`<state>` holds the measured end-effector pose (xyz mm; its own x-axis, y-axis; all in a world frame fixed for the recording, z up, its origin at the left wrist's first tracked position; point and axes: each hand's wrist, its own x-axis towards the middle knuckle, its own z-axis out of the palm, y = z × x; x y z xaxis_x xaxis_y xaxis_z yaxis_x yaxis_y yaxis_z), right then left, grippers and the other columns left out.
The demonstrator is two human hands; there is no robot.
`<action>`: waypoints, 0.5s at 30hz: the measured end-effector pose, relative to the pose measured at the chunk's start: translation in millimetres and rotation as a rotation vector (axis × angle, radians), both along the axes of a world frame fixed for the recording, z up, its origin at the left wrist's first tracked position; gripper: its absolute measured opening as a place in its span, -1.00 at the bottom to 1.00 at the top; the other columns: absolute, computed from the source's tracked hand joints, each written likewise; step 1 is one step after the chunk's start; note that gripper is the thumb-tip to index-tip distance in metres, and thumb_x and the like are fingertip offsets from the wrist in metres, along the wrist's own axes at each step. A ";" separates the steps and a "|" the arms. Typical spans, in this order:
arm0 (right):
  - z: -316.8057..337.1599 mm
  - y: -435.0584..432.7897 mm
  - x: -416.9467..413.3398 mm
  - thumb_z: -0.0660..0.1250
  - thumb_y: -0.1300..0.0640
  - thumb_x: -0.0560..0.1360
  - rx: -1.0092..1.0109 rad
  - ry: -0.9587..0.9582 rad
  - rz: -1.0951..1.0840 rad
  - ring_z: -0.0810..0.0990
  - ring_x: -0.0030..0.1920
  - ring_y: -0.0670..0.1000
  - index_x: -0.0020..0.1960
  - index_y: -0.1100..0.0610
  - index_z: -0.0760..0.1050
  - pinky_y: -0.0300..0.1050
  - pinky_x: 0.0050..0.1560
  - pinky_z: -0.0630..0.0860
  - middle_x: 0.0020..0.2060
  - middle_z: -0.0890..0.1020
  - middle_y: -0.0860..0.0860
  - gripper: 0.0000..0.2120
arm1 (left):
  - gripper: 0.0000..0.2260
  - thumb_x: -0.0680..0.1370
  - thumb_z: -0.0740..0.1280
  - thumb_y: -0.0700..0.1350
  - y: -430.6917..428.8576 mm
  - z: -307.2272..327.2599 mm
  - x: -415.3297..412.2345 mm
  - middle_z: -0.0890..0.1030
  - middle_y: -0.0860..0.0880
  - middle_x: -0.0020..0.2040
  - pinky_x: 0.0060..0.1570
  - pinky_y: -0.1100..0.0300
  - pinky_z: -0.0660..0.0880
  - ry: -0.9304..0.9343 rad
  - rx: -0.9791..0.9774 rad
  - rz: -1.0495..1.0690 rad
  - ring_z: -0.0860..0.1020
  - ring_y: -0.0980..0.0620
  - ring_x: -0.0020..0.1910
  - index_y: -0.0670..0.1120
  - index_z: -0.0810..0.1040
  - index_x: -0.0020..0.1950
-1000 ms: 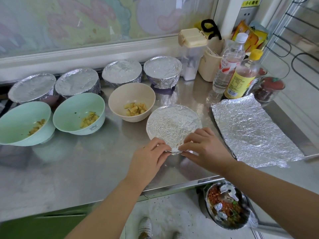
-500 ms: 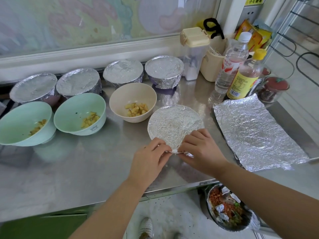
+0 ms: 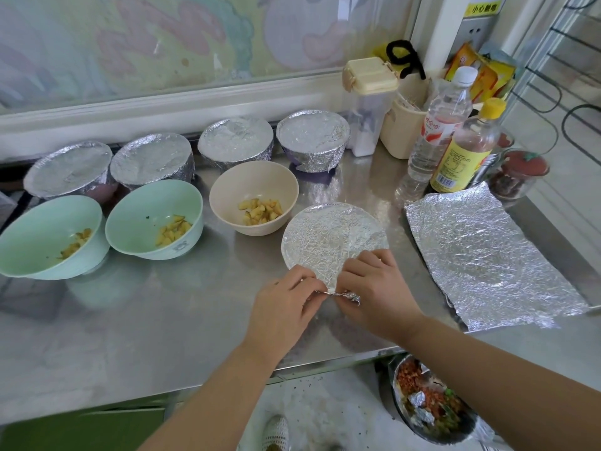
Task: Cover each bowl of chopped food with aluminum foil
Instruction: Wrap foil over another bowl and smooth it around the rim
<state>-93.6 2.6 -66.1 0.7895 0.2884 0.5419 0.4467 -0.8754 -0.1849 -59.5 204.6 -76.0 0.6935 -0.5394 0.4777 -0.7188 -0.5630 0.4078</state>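
Observation:
A bowl topped with crinkled foil (image 3: 328,236) stands on the steel counter in front of me. My left hand (image 3: 286,307) and my right hand (image 3: 374,288) pinch the foil's near edge (image 3: 344,294) together at the bowl's rim. Left of it stand three uncovered bowls with yellow chopped food: a beige bowl (image 3: 253,190) and two mint green bowls (image 3: 153,209) (image 3: 42,229). Several foil-covered bowls (image 3: 312,135) line the back. A loose foil sheet (image 3: 481,258) lies flat to the right.
Two bottles (image 3: 461,151), a lidded clear container (image 3: 370,102), a beige cup and a jar with a red lid (image 3: 520,170) crowd the back right corner. Below the counter's front edge (image 3: 325,362) sits a bin with food scraps (image 3: 429,405).
Both hands stay at the bowl's near rim; the fingers have drawn closer and bunched the foil edge into a small crumpled fold.

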 end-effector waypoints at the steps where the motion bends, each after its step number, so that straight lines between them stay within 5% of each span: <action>1: -0.2 0.4 -0.8 0.45 0.15 0.36 0.008 0.005 -0.010 0.45 -0.26 0.05 -0.29 0.05 0.49 -0.02 -0.07 0.35 -0.31 0.50 -0.09 -0.86 | -0.81 0.62 0.29 0.03 0.0 0.6 0.2 0.57 0.08 -0.03 -0.30 0.12 0.55 -0.001 -0.001 -0.001 0.57 0.08 -0.25 -0.01 0.65 -0.03; 15: 2.1 9.9 0.2 0.48 0.02 0.42 0.033 -0.006 -0.011 0.48 -0.24 0.02 -0.29 0.01 0.61 -0.03 -0.04 0.35 -0.35 0.51 -0.13 -0.86 | -0.73 0.66 0.23 0.07 5.9 1.1 3.2 0.56 0.06 0.00 -0.26 0.09 0.56 0.041 -0.027 -0.041 0.57 0.04 -0.25 -0.03 0.66 -0.01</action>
